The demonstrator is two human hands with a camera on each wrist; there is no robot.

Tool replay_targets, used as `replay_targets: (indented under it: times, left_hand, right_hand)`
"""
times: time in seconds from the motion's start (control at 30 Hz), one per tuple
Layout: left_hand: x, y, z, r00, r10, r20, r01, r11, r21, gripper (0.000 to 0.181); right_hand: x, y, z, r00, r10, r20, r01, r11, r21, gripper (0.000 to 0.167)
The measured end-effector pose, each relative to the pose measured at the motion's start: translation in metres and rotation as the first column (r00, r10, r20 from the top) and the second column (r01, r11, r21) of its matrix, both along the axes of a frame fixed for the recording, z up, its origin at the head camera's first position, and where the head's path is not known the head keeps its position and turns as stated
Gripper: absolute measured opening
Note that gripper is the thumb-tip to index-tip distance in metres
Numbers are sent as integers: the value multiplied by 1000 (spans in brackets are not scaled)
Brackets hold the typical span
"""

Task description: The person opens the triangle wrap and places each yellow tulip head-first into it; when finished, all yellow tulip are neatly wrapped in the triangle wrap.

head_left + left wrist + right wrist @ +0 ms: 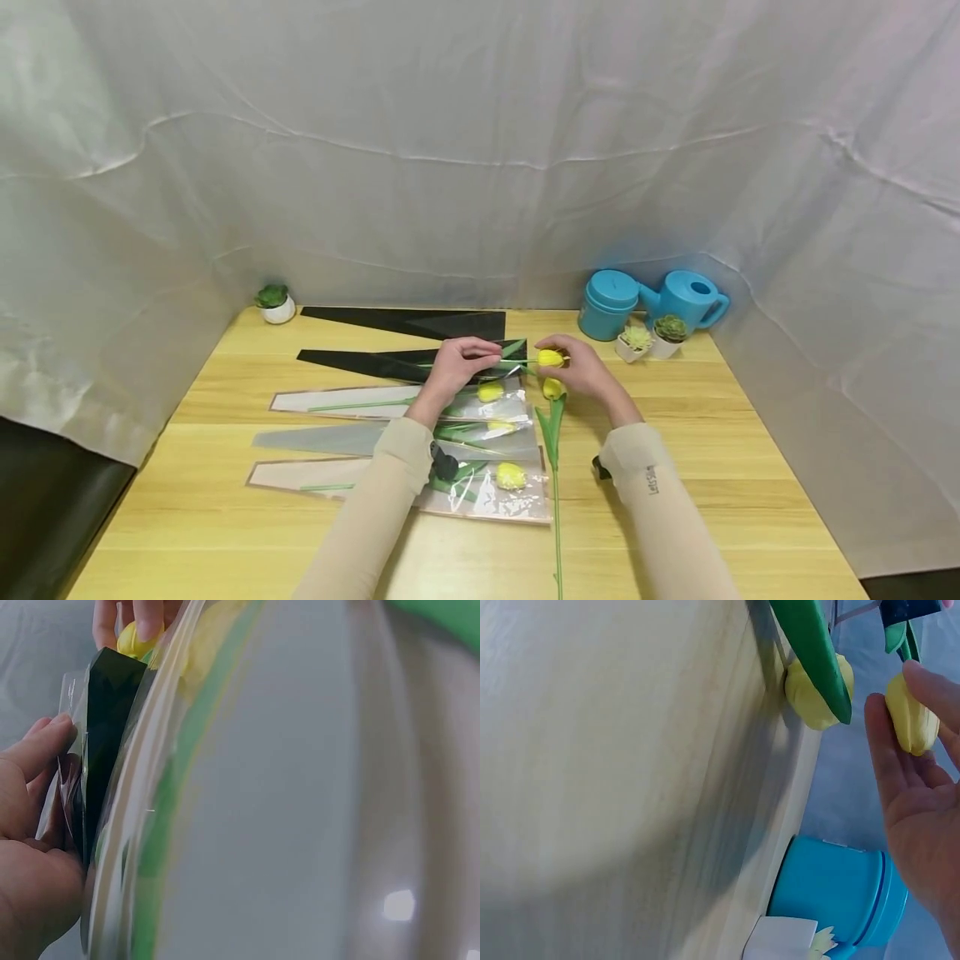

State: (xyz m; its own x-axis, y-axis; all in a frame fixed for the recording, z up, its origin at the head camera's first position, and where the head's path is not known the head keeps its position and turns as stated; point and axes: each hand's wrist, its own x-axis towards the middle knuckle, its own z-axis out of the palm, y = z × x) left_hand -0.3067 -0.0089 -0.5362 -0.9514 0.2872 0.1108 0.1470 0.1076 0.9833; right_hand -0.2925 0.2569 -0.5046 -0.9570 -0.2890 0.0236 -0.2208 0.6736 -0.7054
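My right hand (588, 367) holds a yellow artificial tulip (550, 357) by its bloom, thumb on one side and fingers on the other, as the right wrist view shows. The green stem runs left into a black-backed clear flower sleeve (352, 364). At that sleeve's wide mouth, my left hand (461, 364) grips the edge, the clear film standing apart from the black backing (112, 712) in the left wrist view. Just below the held bloom lies a second yellow tulip (801, 696), its long stem pointing toward the table's near edge.
Below are several sleeves with tulips inside, such as a pale one (511, 477). A black sleeve (405, 320) lies behind. A potted plant (276, 305) stands back left; a blue canister (609, 305), a blue watering can (686, 298) and two small succulents (636, 340) stand back right.
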Motion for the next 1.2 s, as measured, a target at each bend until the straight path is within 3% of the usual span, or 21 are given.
replay_targets:
  times: [0.47, 0.63, 0.93, 1.2]
  left_hand:
    - [3, 7, 10, 999, -24, -49, 23, 999, -27, 20]
    - [6, 10, 13, 999, -20, -49, 18, 999, -37, 19]
    - [6, 14, 10, 997, -60, -40, 59, 998, -21, 27]
    - [6, 15, 9, 997, -59, -54, 58, 998, -19, 26]
  right_hand:
    - [2, -2, 2, 995, -94, -22, 93, 995, -44, 34]
    - [3, -7, 4, 996, -85, -26, 83, 995, -53, 32]
    - [1, -12, 0, 996, -72, -54, 68, 995, -67, 30]
    - [3, -14, 0, 994, -81, -76, 75, 994, -75, 29]
